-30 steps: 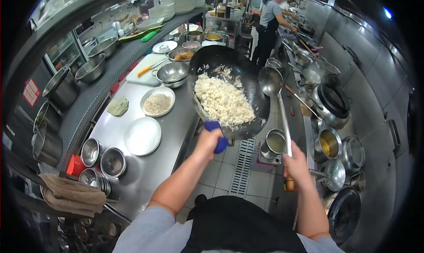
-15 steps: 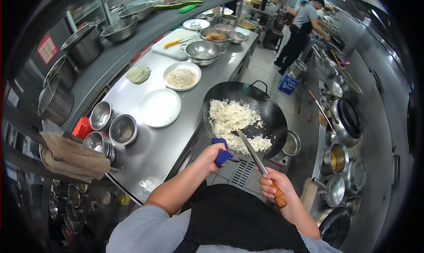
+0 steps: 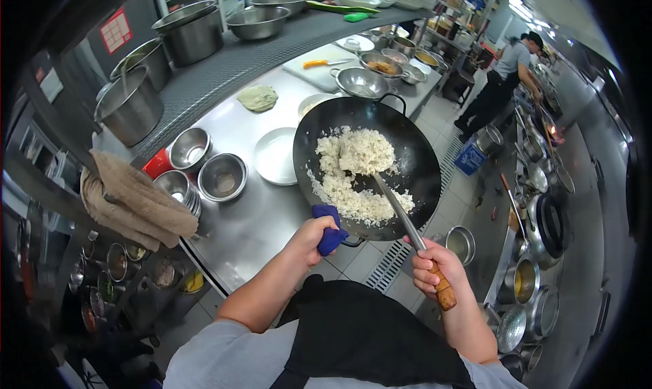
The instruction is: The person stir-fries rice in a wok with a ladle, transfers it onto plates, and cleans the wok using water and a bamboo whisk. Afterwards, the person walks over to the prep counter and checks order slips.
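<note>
A dark wok [image 3: 414,175], tilted towards me, holds a heap of white rice [image 3: 360,151]. My left hand [image 3: 311,239] is closed round the wok's near handle through a folded blue cloth [image 3: 331,231]. In my right hand [image 3: 438,267] is the wooden grip of a long metal ladle [image 3: 397,204]. The ladle's head lies under a mound of rice in the wok and cannot be seen. Left of the wok, a white plate [image 3: 274,156] rests on the steel counter; the wok's rim overlaps its edge. Behind the rim shows part of a second plate [image 3: 309,103].
Steel bowls [image 3: 223,177] stand on the counter [image 3: 251,219] at left, near a brown towel [image 3: 139,199]. Farther back lie a yellow-handled knife [image 3: 326,63] and a colander [image 3: 362,82]. Pots [image 3: 523,280] line the right side. A co-worker [image 3: 509,69] stands at the far stoves.
The wok has come up and tilts towards me, now covering most of the rice-filled plate. The ladle has pushed forward, and rice is mounded over its head. My view has turned slightly left.
</note>
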Demonstrator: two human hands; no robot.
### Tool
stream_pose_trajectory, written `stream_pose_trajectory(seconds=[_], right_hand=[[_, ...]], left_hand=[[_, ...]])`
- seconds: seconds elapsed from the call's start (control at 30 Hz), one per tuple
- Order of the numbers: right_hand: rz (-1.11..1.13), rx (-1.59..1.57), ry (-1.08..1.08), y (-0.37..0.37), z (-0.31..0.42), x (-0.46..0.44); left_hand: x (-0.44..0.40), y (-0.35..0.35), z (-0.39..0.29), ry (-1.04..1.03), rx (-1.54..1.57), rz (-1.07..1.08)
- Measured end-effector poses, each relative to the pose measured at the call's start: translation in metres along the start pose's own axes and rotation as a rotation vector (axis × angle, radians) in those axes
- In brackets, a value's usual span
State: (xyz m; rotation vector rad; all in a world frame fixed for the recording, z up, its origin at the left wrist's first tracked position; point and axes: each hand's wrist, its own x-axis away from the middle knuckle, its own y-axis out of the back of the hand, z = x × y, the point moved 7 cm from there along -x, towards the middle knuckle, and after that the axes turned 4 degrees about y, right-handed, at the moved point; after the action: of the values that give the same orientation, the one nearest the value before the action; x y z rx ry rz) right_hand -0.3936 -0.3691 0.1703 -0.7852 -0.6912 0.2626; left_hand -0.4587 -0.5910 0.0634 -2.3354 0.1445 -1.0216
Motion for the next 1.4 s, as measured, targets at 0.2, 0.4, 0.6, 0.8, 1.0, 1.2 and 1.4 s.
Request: stream_pose_trajectory(seconds=[0.2, 0.4, 0.6, 0.8, 1.0, 1.2, 1.4], right_hand=[[0.075, 0.023, 0.008, -0.051, 0.016, -0.019], [0.134, 0.14, 0.01, -0.097, 0.014, -0.036], [-0.044, 0.836, 0.112, -0.099, 0.001, -0.097], [-0.207, 1.785, 0.332, -0.071, -0.022, -0.149], [-0.379, 2.097, 0.286, -0.081, -0.022, -0.132], [-0.346, 2.067, 0.344, -0.087, -0.011, -0.114], [-0.332, 1.283, 0.397, -0.07, 0.025, -0.009]], left_hand=[[0.009, 0.016, -0.007, -0.005, 0.043, 0.035], [0.003, 0.02, 0.016, 0.034, 0.035, 0.12], [0.003, 0.01, 0.045, 0.104, 0.042, 0.122], [0.003, 0.009, 0.07, 0.228, -0.003, 0.139], [0.01, 0.009, 0.067, 0.309, 0.056, 0.134], [0.001, 0.016, 0.052, 0.22, 0.042, 0.113], [-0.011, 0.019, 0.04, 0.162, -0.03, 0.106]])
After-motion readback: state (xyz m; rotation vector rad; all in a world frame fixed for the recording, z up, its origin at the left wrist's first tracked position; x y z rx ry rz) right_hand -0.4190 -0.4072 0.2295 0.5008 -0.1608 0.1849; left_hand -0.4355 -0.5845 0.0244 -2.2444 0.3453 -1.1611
